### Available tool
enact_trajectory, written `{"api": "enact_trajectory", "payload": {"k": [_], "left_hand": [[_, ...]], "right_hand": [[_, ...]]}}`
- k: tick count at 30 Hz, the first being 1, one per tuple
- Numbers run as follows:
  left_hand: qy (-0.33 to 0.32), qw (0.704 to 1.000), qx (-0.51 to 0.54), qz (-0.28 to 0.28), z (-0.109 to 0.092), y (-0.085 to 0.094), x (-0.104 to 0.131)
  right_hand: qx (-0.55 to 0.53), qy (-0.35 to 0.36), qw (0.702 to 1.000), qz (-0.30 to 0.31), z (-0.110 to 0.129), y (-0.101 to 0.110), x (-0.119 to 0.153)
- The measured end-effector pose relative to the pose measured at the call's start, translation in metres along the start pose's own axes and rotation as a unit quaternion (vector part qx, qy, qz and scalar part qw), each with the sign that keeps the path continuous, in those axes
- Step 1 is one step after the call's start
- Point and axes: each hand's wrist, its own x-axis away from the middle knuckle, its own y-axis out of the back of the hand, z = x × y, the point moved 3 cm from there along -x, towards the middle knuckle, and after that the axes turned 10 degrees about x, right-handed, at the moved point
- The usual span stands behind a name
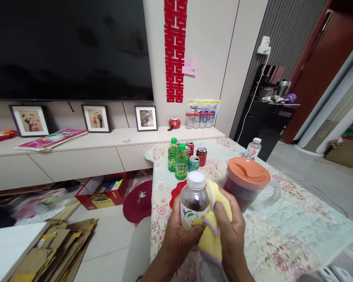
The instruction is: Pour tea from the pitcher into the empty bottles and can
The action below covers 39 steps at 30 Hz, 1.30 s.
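Note:
My left hand (181, 231) is wrapped round a clear plastic bottle (194, 203) with a white cap and a fruit label; some dark liquid shows inside. In my right hand (231, 227) is a yellow cloth (211, 244) with a lilac edge, pressed against the bottle's right side. The bottle is held upright above the table. Just behind my right hand stands a pitcher (244, 182) with an orange lid and dark contents. A red scalloped mat or dish (176, 192) lies partly hidden behind the bottle.
Two green drink bottles (181, 162) and several cans (201, 156) stand on the floral tablecloth (282, 235). Another white-capped bottle (253, 149) is near the table's back right edge. A maroon stool (138, 201) and flattened cardboard (59, 246) are at the left.

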Motion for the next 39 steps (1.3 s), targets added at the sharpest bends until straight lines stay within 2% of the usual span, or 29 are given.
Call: {"api": "enact_trajectory", "payload": {"k": [2,6,10,14,17,21,24,28,30,33,35,37,38,39], "left_hand": [[-0.021,1.0,-0.004,0.015,-0.004,-0.002,0.002],[-0.069,0.996,-0.046,0.015,-0.012,-0.002,-0.001],[-0.071,0.997,-0.019,-0.027,-0.011,-0.004,-0.008],[-0.089,0.991,0.03,-0.1,-0.01,-0.008,-0.015],[-0.058,0.99,0.016,-0.128,-0.006,-0.006,-0.017],[-0.012,0.995,-0.008,-0.098,0.005,0.0,-0.021],[-0.026,0.993,-0.023,-0.112,0.01,0.0,-0.025],[-0.027,0.99,-0.029,-0.133,0.007,-0.008,-0.029],[-0.031,0.988,-0.047,-0.144,0.001,-0.013,-0.032],[-0.049,0.975,-0.106,-0.187,-0.009,-0.014,-0.04],[-0.048,0.963,-0.146,-0.221,-0.012,-0.013,-0.044],[-0.038,0.956,-0.169,-0.236,-0.012,-0.013,-0.045],[-0.033,0.957,-0.169,-0.234,-0.011,-0.014,-0.044],[-0.029,0.959,-0.164,-0.23,-0.009,-0.016,-0.041]], "right_hand": [[-0.06,-0.095,0.993,0.047,-0.007,-0.007,-0.011],[-0.096,-0.118,0.984,0.097,-0.017,-0.021,-0.012],[-0.142,-0.154,0.969,0.129,-0.024,-0.031,0.001],[-0.257,-0.255,0.918,0.161,-0.036,-0.036,0.014],[-0.289,-0.275,0.908,0.127,-0.051,-0.032,0.017],[-0.31,-0.289,0.901,0.091,-0.067,-0.025,0.015],[-0.306,-0.289,0.904,0.076,-0.067,-0.021,0.015],[-0.241,-0.286,0.927,0.012,-0.059,-0.016,0.026],[-0.18,-0.235,0.955,-0.012,-0.055,-0.015,0.036],[-0.026,-0.047,0.998,-0.026,-0.047,-0.013,0.049],[0.059,0.118,0.991,-0.017,-0.045,-0.011,0.053],[0.091,0.268,0.959,0.002,-0.045,-0.008,0.053],[0.077,0.299,0.951,0.008,-0.048,-0.005,0.05],[0.045,0.283,0.958,0.006,-0.053,-0.002,0.044]]}}
